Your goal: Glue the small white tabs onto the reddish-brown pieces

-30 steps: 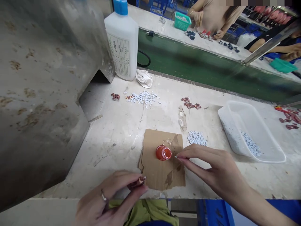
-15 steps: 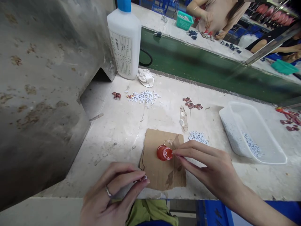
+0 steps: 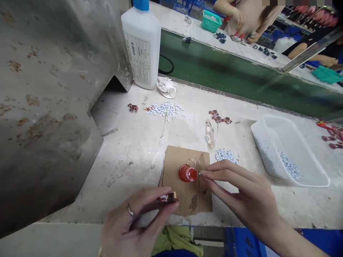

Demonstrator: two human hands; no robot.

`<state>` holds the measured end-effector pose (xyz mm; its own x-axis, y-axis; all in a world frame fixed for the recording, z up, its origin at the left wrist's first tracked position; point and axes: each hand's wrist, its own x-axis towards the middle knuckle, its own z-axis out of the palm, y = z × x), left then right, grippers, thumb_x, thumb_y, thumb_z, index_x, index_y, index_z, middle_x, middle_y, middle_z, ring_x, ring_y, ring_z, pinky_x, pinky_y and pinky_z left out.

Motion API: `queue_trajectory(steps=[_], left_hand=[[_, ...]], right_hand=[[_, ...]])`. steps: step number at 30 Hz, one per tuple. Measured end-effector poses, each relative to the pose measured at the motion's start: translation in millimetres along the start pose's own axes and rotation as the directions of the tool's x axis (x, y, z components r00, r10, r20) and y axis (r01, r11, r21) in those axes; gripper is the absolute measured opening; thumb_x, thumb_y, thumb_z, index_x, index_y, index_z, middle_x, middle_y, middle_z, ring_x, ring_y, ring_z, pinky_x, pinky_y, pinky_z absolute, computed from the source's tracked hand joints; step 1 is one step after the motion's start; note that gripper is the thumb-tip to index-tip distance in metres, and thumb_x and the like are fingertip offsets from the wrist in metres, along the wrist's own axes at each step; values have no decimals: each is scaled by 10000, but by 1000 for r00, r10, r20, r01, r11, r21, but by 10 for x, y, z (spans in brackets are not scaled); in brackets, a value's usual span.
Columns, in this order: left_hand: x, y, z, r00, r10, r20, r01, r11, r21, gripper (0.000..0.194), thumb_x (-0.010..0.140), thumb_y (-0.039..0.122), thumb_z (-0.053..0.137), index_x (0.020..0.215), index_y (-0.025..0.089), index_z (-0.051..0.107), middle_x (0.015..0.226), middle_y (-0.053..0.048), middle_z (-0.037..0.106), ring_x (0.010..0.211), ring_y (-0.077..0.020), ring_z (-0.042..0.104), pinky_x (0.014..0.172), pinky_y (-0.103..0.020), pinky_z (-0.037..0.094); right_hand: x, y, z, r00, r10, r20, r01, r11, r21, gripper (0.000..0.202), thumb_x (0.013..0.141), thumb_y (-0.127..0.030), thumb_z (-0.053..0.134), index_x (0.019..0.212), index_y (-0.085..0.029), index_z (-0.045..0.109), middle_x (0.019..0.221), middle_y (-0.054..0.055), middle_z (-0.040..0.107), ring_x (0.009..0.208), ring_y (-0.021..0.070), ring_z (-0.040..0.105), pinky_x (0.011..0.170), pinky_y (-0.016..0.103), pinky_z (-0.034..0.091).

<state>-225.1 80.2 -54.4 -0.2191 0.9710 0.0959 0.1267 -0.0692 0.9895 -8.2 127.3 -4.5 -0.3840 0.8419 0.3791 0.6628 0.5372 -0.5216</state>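
Note:
My left hand point(image 3: 134, 225) pinches a small dark red piece point(image 3: 167, 198) between thumb and fingers, just over the near edge of a cardboard sheet point(image 3: 175, 185). My right hand point(image 3: 241, 196) pinches a tiny white piece point(image 3: 199, 174) at its fingertips, right beside a small red cap point(image 3: 187, 173) that sits on the cardboard. A heap of small white pieces point(image 3: 224, 155) lies just beyond my right fingers.
A white bottle point(image 3: 142, 43) stands at the back by a grey metal housing point(image 3: 48, 100). More white pieces point(image 3: 164, 109), dark red parts point(image 3: 219, 117) and a clear tray point(image 3: 288, 151) lie on the table. A green conveyor point(image 3: 241, 78) runs behind; other people work beyond it.
My left hand has shifted right and turned the dark red piece so its end shows. My right fingertips backed slightly away from the red cap.

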Motion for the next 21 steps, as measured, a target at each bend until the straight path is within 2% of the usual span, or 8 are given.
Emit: queue_trajectory(steps=[4,7,10,13,17,21], left_hand=[[67,-12,-32,974,195,117,-211,966,150,260,831,181,793,1021,340,713,919,157,783,767,-15,759,796,-4,570],[84,-16,-15,954,244,174,-269,953,140,238,862,182,763,1034,335,701,954,144,779,792,-8,754,811,-7,567],[54,-32,24,958,215,188,-236,967,98,241,874,200,757,1049,356,702,969,158,781,792,-6,757,808,-5,567],[3,-55,74,982,151,114,-156,987,37,212,872,226,765,1023,368,722,945,174,785,767,-13,762,802,3,562],[-44,-83,125,994,95,51,-93,995,-45,151,860,262,779,969,360,742,899,162,786,724,-39,764,770,-28,590],[-40,-100,117,996,79,51,-77,996,-34,115,866,275,768,947,353,741,883,167,783,721,-21,758,765,0,571]], right_hand=[[-17,-138,64,994,91,-61,-77,978,195,238,880,-32,686,971,-249,718,883,23,756,804,172,729,645,277,609],[-22,-238,125,987,149,-66,-118,934,337,249,866,-30,682,960,-255,731,852,18,762,807,176,729,659,289,621],[-11,-298,180,986,157,-53,-121,899,420,238,862,-19,677,942,-234,738,844,23,768,811,169,737,676,281,632],[-3,-321,217,987,154,-39,-119,879,461,224,864,-5,677,933,-210,739,843,34,776,807,167,744,684,281,637],[-10,-327,237,989,142,-38,-107,873,476,204,866,-5,681,920,-195,736,843,41,778,790,160,743,673,272,636],[-2,-333,241,989,144,-27,-115,882,457,191,870,-17,679,905,-197,735,843,43,774,777,157,743,653,258,633]])
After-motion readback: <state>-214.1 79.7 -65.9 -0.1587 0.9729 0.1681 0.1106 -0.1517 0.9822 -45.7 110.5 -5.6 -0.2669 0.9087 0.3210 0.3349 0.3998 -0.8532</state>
